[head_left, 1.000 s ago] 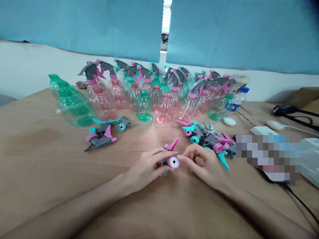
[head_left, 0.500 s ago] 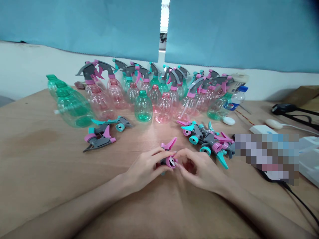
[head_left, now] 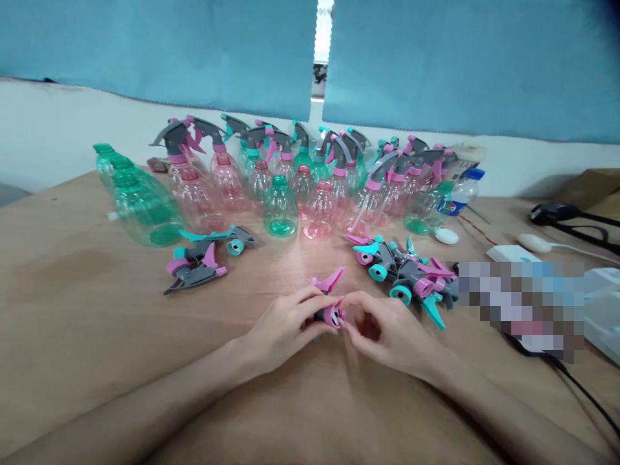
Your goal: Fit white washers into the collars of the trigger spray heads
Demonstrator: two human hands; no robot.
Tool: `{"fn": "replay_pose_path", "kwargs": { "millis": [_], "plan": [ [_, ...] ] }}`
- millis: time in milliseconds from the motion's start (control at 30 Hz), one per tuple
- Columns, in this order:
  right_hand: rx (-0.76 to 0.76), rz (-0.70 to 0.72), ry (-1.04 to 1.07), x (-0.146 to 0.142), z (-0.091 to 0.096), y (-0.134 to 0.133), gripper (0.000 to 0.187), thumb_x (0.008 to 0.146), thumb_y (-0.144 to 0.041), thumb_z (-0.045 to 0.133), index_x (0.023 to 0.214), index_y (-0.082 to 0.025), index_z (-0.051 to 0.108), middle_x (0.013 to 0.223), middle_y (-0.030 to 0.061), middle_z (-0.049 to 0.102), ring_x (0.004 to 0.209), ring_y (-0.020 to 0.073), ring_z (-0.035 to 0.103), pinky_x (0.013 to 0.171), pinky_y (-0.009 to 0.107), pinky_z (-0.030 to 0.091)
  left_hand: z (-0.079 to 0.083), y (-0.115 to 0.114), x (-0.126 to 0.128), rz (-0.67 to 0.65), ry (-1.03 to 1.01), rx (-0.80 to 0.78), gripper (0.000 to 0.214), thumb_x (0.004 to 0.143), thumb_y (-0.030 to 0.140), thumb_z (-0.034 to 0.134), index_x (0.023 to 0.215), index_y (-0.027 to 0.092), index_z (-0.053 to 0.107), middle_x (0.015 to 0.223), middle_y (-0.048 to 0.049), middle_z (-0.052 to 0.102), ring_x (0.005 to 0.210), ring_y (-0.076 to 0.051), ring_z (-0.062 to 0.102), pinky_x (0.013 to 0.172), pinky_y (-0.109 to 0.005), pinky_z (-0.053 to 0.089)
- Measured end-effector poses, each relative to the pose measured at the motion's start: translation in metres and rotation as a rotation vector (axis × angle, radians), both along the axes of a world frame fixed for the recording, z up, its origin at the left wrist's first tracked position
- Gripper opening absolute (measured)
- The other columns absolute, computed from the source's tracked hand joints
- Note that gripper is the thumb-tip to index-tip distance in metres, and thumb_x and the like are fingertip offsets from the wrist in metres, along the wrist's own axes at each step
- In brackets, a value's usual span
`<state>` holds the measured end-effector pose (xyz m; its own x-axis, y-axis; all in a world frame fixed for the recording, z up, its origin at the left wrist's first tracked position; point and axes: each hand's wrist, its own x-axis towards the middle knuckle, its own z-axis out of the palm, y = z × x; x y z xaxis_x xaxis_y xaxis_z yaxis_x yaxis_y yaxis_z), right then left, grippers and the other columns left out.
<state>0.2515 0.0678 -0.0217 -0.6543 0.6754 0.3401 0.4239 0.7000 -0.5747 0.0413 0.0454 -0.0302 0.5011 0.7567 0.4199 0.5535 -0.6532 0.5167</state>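
Between my hands, above the table, is a grey and pink trigger spray head [head_left: 333,315], its collar opening turned toward the right. My left hand [head_left: 285,326] is closed round its grey body, with the pink trigger sticking up behind the fingers. At the collar's edge, my right hand [head_left: 390,323] pinches with thumb and forefinger; whether a small part sits between those fingertips is too small to tell. A pile of loose spray heads [head_left: 404,274] in grey, pink and teal lies beyond my right hand. Several more spray heads [head_left: 198,271] lie to the left.
Rows of clear pink bottles [head_left: 317,213] and green bottles [head_left: 281,216] stand at the back, many with spray heads on. Green bottles [head_left: 150,213] stand at the left. A blue-capped drink bottle [head_left: 462,194], a white oval object [head_left: 446,236], cables and a pixelated device [head_left: 526,310] are at the right.
The view has shifted slightly. Both hands keep nearly the same hold, and the right fingertips have moved a little at the collar opening.
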Motion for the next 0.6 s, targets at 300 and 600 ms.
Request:
{"fn": "replay_pose_path", "kwargs": {
  "millis": [300,600],
  "plan": [
    [0.038,-0.024,0.041,-0.005,-0.005,-0.002,0.009,0.084,-0.019,0.056,0.091,-0.018,0.059,0.055,-0.0065,0.053,0.046,0.0079,0.049,0.047,0.02,0.035,-0.001,0.0,0.001,0.006,-0.017,-0.036,0.024,0.09,0.027,0.056,0.113,0.019,0.059,0.095,-0.0037,0.059,0.075,-0.013,0.059,0.067,-0.024,0.051],
    [0.103,-0.093,0.053,-0.01,-0.006,-0.006,0.009,0.088,-0.024,0.051,0.089,-0.018,0.057,0.055,-0.0049,0.054,0.045,0.0087,0.049,0.045,0.02,0.036,0.0,0.0,0.001,0.027,-0.051,-0.056,0.026,0.09,0.029,0.057,0.114,0.019,0.06,0.092,-0.0029,0.059,0.064,-0.01,0.054,0.063,-0.024,0.05]
  ]
}}
